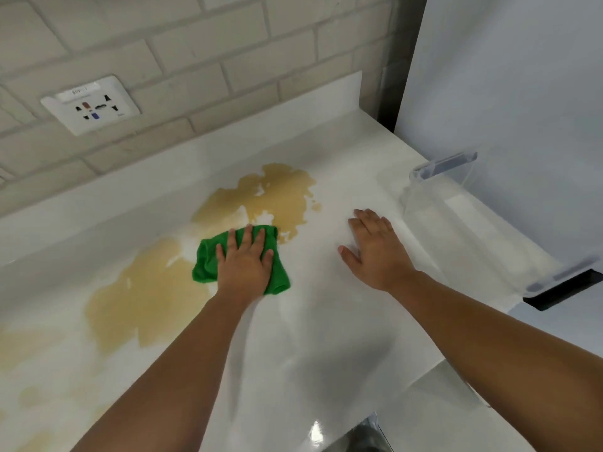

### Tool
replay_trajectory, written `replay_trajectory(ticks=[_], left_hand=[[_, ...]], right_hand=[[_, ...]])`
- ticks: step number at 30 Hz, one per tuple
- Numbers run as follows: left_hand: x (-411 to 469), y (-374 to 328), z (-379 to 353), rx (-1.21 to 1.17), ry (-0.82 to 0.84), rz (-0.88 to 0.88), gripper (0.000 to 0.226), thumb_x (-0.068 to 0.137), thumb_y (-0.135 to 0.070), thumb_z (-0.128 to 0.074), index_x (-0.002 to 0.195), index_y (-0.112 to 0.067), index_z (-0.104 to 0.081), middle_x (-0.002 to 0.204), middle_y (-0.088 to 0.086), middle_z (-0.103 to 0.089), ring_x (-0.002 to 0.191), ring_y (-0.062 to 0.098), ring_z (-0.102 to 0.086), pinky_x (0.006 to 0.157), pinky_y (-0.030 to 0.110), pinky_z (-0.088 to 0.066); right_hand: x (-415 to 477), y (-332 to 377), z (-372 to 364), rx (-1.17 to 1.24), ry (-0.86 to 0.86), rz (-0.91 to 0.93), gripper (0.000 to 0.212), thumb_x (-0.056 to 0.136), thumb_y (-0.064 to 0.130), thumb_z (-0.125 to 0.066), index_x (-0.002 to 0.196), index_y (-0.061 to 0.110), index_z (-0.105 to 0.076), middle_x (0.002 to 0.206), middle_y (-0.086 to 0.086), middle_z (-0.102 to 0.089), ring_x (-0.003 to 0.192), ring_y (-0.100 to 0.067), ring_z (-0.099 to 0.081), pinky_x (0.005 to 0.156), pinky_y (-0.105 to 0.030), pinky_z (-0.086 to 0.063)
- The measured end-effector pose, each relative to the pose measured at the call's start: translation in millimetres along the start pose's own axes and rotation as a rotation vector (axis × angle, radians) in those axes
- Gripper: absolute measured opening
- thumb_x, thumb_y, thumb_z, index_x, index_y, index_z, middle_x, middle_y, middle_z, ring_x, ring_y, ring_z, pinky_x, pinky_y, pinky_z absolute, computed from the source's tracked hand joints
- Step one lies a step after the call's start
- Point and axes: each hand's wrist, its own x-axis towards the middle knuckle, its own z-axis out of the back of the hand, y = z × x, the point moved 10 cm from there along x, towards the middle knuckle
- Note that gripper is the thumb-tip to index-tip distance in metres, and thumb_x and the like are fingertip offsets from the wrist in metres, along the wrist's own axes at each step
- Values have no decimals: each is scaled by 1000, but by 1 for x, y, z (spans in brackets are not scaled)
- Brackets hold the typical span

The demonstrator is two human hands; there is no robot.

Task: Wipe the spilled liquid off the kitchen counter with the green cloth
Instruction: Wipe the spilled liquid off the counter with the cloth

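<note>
Glossy white kitchen counter (326,337), streaked across left and middle with wide tan patches of spilled liquid (146,298). Clear plastic container (450,216) at right. Rests right hand (375,252) flat on bare counter, fingers straight, slightly apart. Presses left hand (244,269), fingers straight and spread, onto crumpled green cloth (205,262) between the patches.

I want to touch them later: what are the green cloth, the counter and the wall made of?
The green cloth: soft fuzzy fabric, probably microfibre; it bunches in folds under the left hand. The counter: smooth glossy white, maybe stone or laminate; light glints on it. The wall: matte pale tiles, brick-shaped, with grout lines between.
</note>
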Motion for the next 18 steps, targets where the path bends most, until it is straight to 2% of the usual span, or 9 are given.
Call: replay_trajectory(ticks=[2,4,7,9,11,13,16,18], left_hand=[[18,-21,0,10,-1,36,57,104,-44,-21,158,-26,-14,166,-1,-6,152,34,2,119,58,-1],[19,-45,0,19,-19,-15,56,104,-43,-21,157,-26,-16,166,-1,-8,152,33,0,120,56,-2],[-9,-75,-3,-26,-5,-203,54,104,-43,-26,156,-27,-22,165,-4,-12,152,29,-2,122,50,0],[-39,-73,-8,-43,21,-336,56,103,-46,-24,155,-28,-26,164,-7,-15,152,25,-3,122,45,1],[-58,-55,-12,-45,23,-391,57,101,-49,-22,154,-28,-31,162,-10,-18,152,20,-6,122,43,-2],[-57,-32,-7,-63,2,-340,58,100,-49,-22,153,-28,-32,161,-11,-19,152,19,-8,123,45,-7],[-24,-15,0,-79,-43,-119,65,95,-50,-13,154,-26,-29,163,-7,-18,152,25,-8,123,49,-7],[-1,-25,3,-46,-84,25,61,99,-45,-16,155,-23,-27,164,-2,-19,152,31,-8,121,52,-7]], right_hand=[[12,1,-3,0,23,33,77,92,58,-25,146,5,-40,157,-16,-33,148,-33,-23,122,-50,-17],[21,-1,-3,4,41,49,77,92,57,-24,146,4,-41,157,-16,-33,148,-33,-24,121,-51,-18],[26,-7,-3,-26,60,71,75,93,56,-24,144,5,-41,156,-16,-34,148,-33,-23,121,-51,-18],[23,-4,-6,-48,66,75,72,94,56,-25,144,6,-41,157,-15,-32,148,-33,-22,121,-50,-17],[20,-4,-8,-59,67,72,72,95,56,-24,145,7,-40,158,-15,-31,149,-32,-20,122,-49,-15],[19,-4,-9,-62,75,76,74,95,57,-20,147,8,-39,160,-14,-28,150,-31,-18,123,-48,-12],[21,-5,-8,-54,75,68,75,95,58,-18,148,8,-37,161,-13,-25,151,-30,-15,123,-47,-11],[20,-5,-8,-59,74,64,75,95,58,-17,149,8,-35,162,-12,-24,151,-29,-14,124,-47,-10]])
